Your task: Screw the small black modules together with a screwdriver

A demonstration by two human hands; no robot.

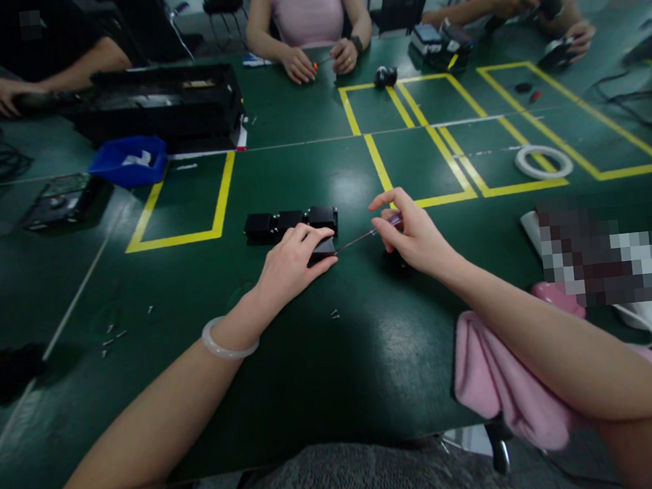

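Observation:
My left hand is closed around a small black block, pressing it on the green table. In my right hand is a thin screwdriver, held by its handle between the fingers. Its tip reaches the right end of the block, beside my left thumb. Just behind the left hand stands a row of black blocks with small bright screws at their ends. A dark object sits partly hidden under my right hand. Small loose screws lie nearer to me.
More screws lie at left. A blue bin stands by a long black housing. Yellow tape outlines and a white tape roll are at right, a pink cloth near my right forearm. Several people sit across the table.

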